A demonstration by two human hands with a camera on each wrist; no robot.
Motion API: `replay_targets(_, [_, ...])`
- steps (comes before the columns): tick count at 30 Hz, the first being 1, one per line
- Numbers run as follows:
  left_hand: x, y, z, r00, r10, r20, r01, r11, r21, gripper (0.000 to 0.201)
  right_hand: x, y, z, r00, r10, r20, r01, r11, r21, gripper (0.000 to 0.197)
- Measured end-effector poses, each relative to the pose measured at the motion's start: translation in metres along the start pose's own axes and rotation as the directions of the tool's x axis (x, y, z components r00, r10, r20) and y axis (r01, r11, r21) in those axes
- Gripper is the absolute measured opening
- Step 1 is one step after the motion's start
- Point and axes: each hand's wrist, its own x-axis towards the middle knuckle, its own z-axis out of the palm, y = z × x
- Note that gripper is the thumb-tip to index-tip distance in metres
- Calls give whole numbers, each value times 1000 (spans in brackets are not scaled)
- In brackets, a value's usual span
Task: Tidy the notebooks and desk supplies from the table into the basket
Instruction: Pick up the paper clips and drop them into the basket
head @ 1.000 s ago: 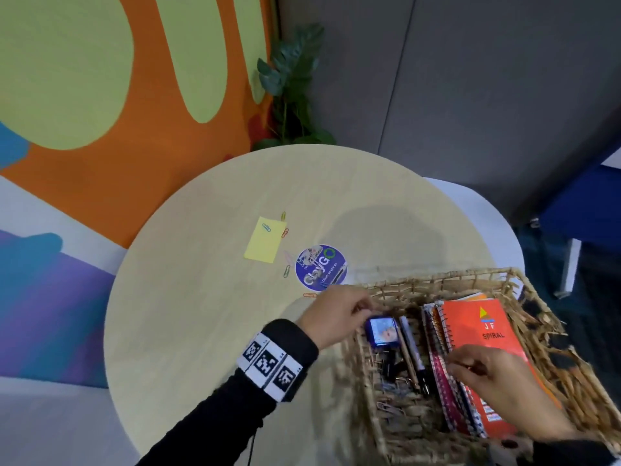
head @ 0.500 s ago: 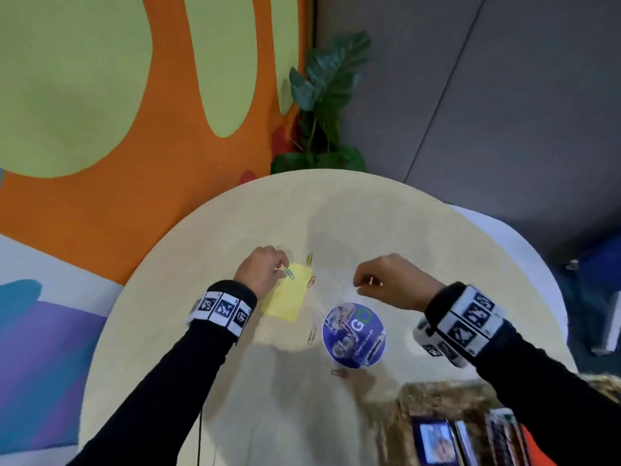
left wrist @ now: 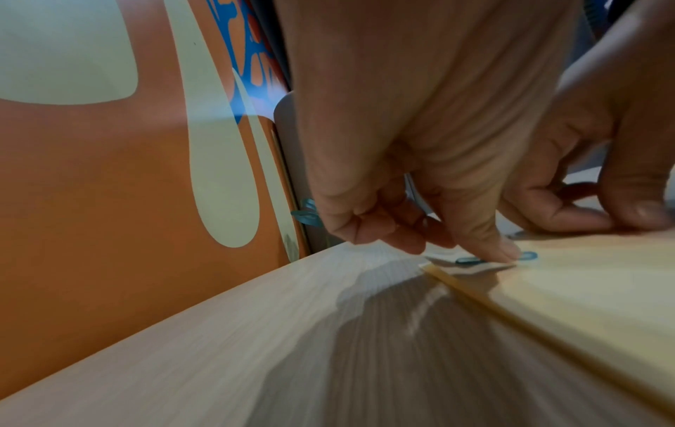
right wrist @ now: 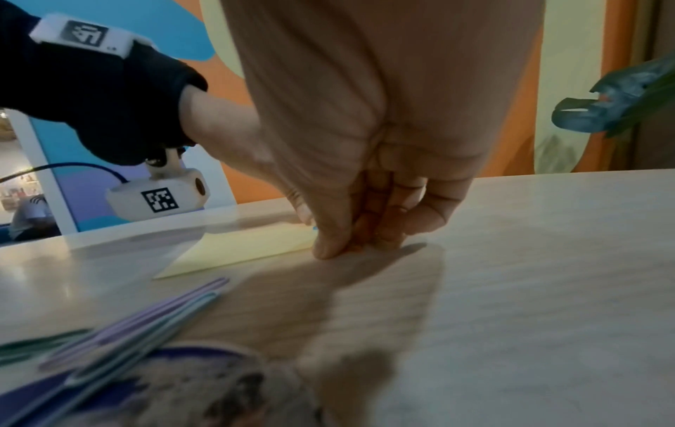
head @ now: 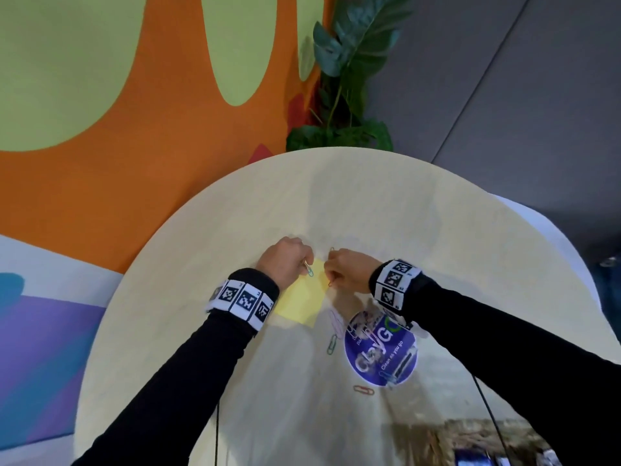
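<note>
Reaching toward the middle of the round table (head: 386,203), a person works both hands at the far corners of a yellow sticky note (head: 304,302). Left hand (head: 284,260), fingers curled, pins a blue paper clip (left wrist: 526,256) under one fingertip at the note's edge; right hand (head: 349,269) bunches its fingertips on an orange clip (head: 331,283) (whether it is lifted cannot be told). Such clips are light, thin and slippery, probably best slid or pinched by the wire ends. More lie loose toward the near edge, where the basket (head: 470,438) waits.
</note>
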Motion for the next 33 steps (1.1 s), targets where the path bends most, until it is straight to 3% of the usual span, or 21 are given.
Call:
replay_targets(6, [9,0,2,998,25,54,-29,996,83,13,-11,-1,3,998,45,51,-46,999,16,13])
replay_targets(8, [11,2,1,996,35,86,-44,993,114,12,-31,-3,-8,998,56,7,-56,998,30,6])
replay_targets(13, [13,7,1,988,69,138,-94,978,186,16,-139,-16,-40,970,107,-218,-72,984,161,9])
replay_targets(16, [11,9,7,989,58,134,-87,971,221,13,-228,-29,-35,950,175,-258,-102,956,274,9])
replay_targets(18, [8,13,8,988,32,149,-71,963,260,15,-282,-37,-19,945,241,-222,-151,922,355,10])
replay_targets(21, [-2,23,2,990,0,139,-40,957,288,19,-335,-47,27,952,299,-64,-253,889,382,6])
replay_targets(26, [-42,68,-25,1000,18,14,-20,986,167,14,-349,-61,108,920,300,251,-339,932,130,19])
replay_targets(29, [-87,110,-35,992,112,-52,-109,993,54,10,-339,-65,133,882,303,360,-331,944,16,21])
replay_targets(32, [-142,146,-37,955,280,-102,-286,957,-50,4,-325,-67,144,846,361,391,-380,924,-31,22])
replay_targets(33, [-160,157,-36,942,323,-87,-329,941,-73,13,-322,-68,146,840,375,393,-392,919,-40,22])
